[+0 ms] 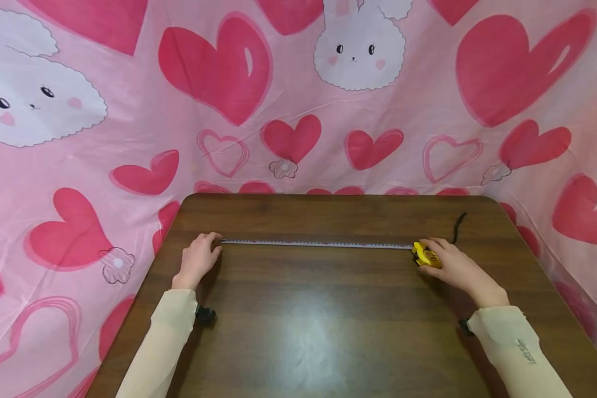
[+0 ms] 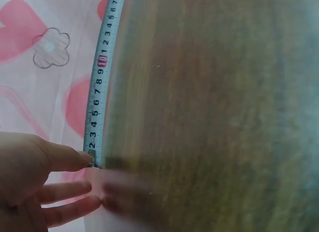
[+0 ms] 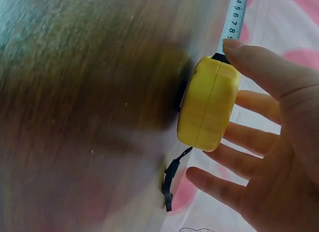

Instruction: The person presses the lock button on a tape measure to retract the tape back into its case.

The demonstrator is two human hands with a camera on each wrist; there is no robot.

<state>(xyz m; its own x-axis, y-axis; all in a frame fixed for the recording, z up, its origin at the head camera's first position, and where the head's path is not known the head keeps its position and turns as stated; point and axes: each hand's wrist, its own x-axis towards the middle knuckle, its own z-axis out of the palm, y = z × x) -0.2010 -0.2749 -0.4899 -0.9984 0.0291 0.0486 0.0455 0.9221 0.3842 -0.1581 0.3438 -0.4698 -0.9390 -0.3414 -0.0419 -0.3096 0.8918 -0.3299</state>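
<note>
1. Two pale sleeves [image 1: 161,331] reach in from the near side over a brown wooden table [image 1: 258,359], whose surface carries a soft glare.
2. Beyond the right cuff, the right hand [image 1: 455,268] grips the tape measure [image 1: 422,254] at the right of the tabletop: thumb at the blade's mouth, some fingers bent behind the case, the little finger clear of it. If that thumb eased, the blade might slide back in, supposing no lock is set; the pictures do not show whether one is.
3. Yellow and rounded, the case shows a seam down its side in the right wrist view, with black parts at the mouth and flank. Its black strap [image 1: 459,225] trails toward the table's far right.
4. Across the table, the left hand [image 1: 197,260] has the free end pinched, the thumb tip just by the printed 2; the remaining fingers are loosely extended. A slip here looks the likeliest trouble: it could let the end whip toward the case.
5. Between them the pale blade [image 1: 313,244] runs straight, with black digits and a red-boxed 10. Whether it touches the wood, I cannot tell. Uneven pulling could twist or buckle it.
6. Farthest back hangs pink cloth [image 1: 298,83] with hearts and rabbits.
</note>
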